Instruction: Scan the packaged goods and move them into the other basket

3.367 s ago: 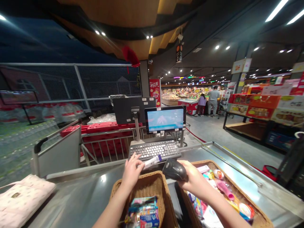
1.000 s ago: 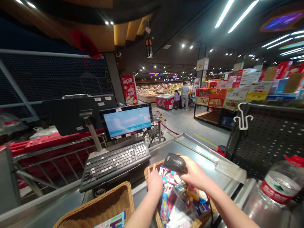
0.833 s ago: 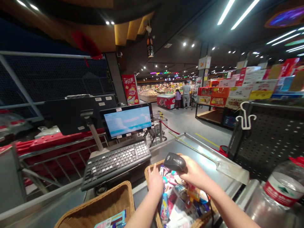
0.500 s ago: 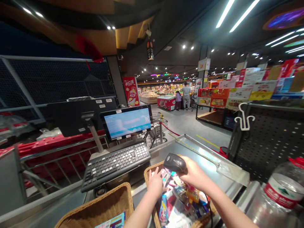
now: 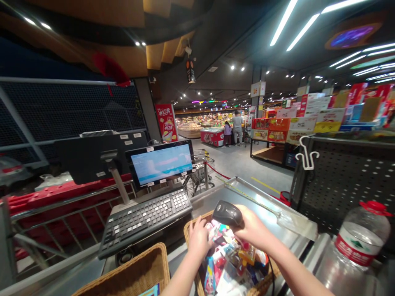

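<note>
My right hand (image 5: 251, 226) is wrapped round a black handheld barcode scanner (image 5: 227, 213), held above a wicker basket (image 5: 187, 230). The scanner's cord (image 5: 273, 275) hangs down over the basket's right side. Small colourful packaged goods (image 5: 228, 263) fill this basket, most in shiny wrappers. At its left inner edge is my left hand (image 5: 199, 238), fingers slightly bent and apart, close to the packets; nothing shows in its grasp, though its palm side is hidden. A second wicker basket (image 5: 138, 269) stands at the lower left, with a blue packet (image 5: 151, 290) partly visible inside.
A keyboard (image 5: 148, 218) and a lit screen (image 5: 162, 162) stand left of the full basket. The metal counter (image 5: 243, 193) extends forward. At the right are a large clear bottle (image 5: 354, 242) with a red cap and a black perforated panel (image 5: 348, 172) with a white hook (image 5: 307, 156).
The view has shifted slightly, so the surroundings sit further left. My left hand's fingers have drawn closer together near the basket's edge. The scanner stays in my right hand.
</note>
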A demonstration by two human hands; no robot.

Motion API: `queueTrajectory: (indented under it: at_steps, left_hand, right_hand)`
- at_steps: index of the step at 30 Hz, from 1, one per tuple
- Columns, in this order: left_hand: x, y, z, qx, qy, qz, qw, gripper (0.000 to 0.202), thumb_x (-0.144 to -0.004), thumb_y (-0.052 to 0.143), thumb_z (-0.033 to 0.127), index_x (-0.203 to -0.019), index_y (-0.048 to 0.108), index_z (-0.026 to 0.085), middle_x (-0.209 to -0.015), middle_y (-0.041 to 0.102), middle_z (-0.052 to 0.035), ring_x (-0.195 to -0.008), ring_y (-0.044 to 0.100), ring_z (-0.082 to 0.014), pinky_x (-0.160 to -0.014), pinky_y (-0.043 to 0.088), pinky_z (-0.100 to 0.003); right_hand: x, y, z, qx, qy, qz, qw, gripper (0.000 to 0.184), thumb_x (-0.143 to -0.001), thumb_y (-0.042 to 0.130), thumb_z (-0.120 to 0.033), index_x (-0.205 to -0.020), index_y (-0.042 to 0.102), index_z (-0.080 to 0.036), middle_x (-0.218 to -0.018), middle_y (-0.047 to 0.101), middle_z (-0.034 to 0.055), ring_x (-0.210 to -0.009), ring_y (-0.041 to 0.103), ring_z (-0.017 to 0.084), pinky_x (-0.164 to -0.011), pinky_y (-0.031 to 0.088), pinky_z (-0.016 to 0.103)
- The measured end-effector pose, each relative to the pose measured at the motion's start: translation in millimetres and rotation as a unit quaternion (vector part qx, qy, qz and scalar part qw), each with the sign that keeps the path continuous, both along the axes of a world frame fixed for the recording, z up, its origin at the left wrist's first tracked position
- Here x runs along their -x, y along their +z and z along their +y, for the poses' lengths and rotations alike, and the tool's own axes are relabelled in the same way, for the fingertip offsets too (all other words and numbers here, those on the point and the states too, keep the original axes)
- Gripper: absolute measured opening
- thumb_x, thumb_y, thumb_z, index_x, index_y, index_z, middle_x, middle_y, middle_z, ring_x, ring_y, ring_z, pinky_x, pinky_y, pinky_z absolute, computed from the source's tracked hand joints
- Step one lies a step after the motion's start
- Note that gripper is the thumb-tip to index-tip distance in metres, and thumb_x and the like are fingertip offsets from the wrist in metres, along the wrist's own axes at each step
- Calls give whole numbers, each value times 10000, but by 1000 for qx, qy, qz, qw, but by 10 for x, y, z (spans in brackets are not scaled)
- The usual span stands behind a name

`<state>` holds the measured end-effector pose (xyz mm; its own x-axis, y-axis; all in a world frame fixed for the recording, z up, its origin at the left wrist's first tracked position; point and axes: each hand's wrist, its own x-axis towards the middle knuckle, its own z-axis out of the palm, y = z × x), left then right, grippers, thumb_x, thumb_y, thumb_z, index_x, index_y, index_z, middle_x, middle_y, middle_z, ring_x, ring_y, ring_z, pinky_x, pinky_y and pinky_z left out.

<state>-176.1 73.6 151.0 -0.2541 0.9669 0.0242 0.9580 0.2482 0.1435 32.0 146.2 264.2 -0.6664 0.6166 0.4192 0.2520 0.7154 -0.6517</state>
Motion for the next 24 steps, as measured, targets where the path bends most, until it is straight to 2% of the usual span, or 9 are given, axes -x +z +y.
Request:
queueTrajectory:
  at_steps: [2, 4, 9, 13, 18, 24]
  left_hand:
    - [-3, 145, -34, -59, 5, 22, 998, 233, -817, 570, 381, -911, 707, 217, -1455, 468, -58, -1436, 243, -275, -1178, 72, -533]
    - [3, 330, -65, -114, 5, 55, 992, 257, -848, 539, 395, -899, 704, 205, -1422, 506, -82, -1420, 282, -273, -1179, 65, -539]
    - [91, 804, -136, -150, 16, 144, 978, 269, -842, 551, 376, -939, 704, 177, -1387, 536, -128, -1407, 300, -287, -1163, 61, -582]
    - [221, 1069, -222, -158, 41, 195, 967, 230, -822, 551, 277, -959, 707, 178, -1358, 560, -137, -1399, 313, -302, -1153, 43, -604]
    - [363, 1245, -338, -172, 41, 247, 953, 230, -811, 537, 219, -963, 708, 197, -1368, 557, -123, -1425, 274, -287, -1159, -22, -596]
    - [449, 1301, -405, -180, 33, 251, 951, 254, -830, 490, 154, -943, 712, 197, -1370, 556, -126, -1434, 257, -283, -1163, -65, -578]
  right_hand:
    - [-5, -7, 5, 0, -9, -1, 1000, 495, -632, 575, -103, -1122, 625, -154, -1151, 655, 122, -1088, 600, 280, -972, 466, 421]
    - [-2, -12, 8, 0, -18, 1, 1000, 503, -637, 569, -102, -1134, 621, -157, -1157, 651, 119, -1094, 594, 277, -980, 460, 420]
    - [37, 7, -1, -4, -22, 4, 1000, 513, -644, 569, -118, -1153, 615, -157, -1167, 646, 115, -1100, 588, 282, -983, 456, 429]
    - [76, 67, -54, -13, -11, -1, 1000, 497, -656, 582, -144, -1151, 626, -152, -1182, 644, 119, -1118, 581, 296, -988, 453, 432]
    - [146, 140, -146, -30, 29, 1, 999, 485, -656, 578, -138, -1134, 649, -176, -1193, 651, 106, -1123, 570, 303, -1004, 434, 448]
    - [266, 190, -240, -53, 32, 2, 998, 444, -670, 595, -150, -1108, 664, -165, -1188, 651, 120, -1116, 570, 300, -996, 437, 435]
